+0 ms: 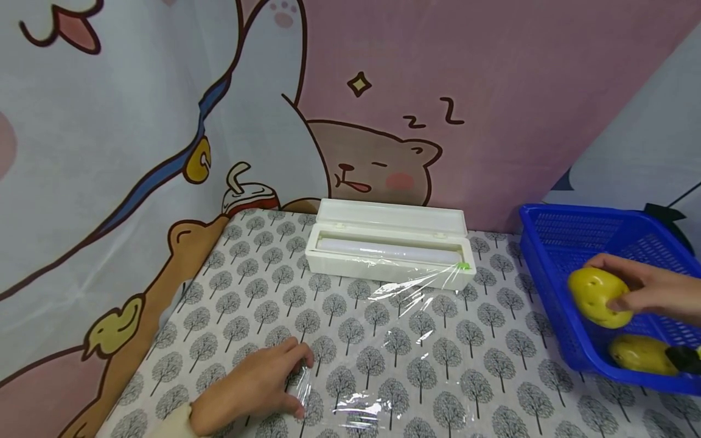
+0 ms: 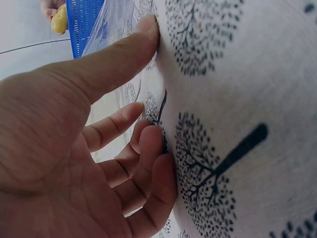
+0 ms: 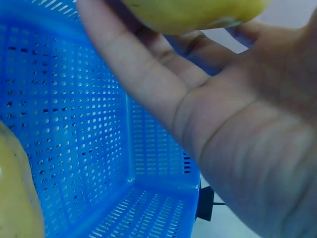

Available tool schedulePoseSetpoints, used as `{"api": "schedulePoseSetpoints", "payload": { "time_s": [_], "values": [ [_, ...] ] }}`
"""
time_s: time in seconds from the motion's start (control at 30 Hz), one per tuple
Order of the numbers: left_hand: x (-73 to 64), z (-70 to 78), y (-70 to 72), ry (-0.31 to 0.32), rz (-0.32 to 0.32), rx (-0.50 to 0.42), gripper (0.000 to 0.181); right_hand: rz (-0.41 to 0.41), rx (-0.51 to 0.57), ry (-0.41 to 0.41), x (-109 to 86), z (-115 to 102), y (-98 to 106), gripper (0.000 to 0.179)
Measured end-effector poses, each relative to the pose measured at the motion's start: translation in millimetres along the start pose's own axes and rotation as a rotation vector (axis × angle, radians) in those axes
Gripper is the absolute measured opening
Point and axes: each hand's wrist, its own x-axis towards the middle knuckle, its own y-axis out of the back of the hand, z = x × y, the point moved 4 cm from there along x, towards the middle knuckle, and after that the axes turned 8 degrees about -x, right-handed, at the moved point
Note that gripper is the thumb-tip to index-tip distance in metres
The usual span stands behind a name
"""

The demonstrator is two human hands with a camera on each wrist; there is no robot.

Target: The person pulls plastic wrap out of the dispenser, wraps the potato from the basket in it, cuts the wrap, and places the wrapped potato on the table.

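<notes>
My right hand [image 1: 654, 289] grips a yellow potato [image 1: 599, 298] over the blue plastic basket [image 1: 539, 274], with the thumb on its near side. A second potato [image 1: 641, 354] lies in the basket beneath it. My left hand [image 1: 252, 383] rests on the tablecloth at the left edge of a sheet of clear cling film [image 1: 378, 404]. Its thumb and loosely bent fingers [image 2: 158, 173] touch the surface, with a gap between them. The film runs out over the cloth from a white dispenser box [image 1: 339, 266], whose lid stands raised and whose roll [image 1: 383, 249] shows.
A small green piece [image 1: 463, 266] sits at the box's right front corner. Some black thing [image 1: 681, 359] lies beside the second potato in the basket. A printed cartoon curtain [image 1: 493, 91] hangs behind the table, and the tablecloth [image 1: 213, 316] carries a tree pattern.
</notes>
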Motion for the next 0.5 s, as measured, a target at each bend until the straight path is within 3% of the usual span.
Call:
{"api": "schedulePoseSetpoints", "payload": {
  "time_s": [0.23, 0.37, 0.5],
  "values": [
    [0.4, -0.1, -0.1, 0.01, -0.006, 0.005, 0.069, 0.174, -0.053, 0.154, -5.1, -7, 1, 0.063],
    [0.7, 0.5, 0.6, 0.018, -0.011, 0.0, 0.069, 0.235, -0.086, 0.18, -5.3, -21, -2, 0.065],
    [0.8, 0.6, 0.8, 0.018, -0.011, -0.007, 0.069, 0.246, -0.123, 0.174, -3.8, -39, -8, 0.062]
  ]
}}
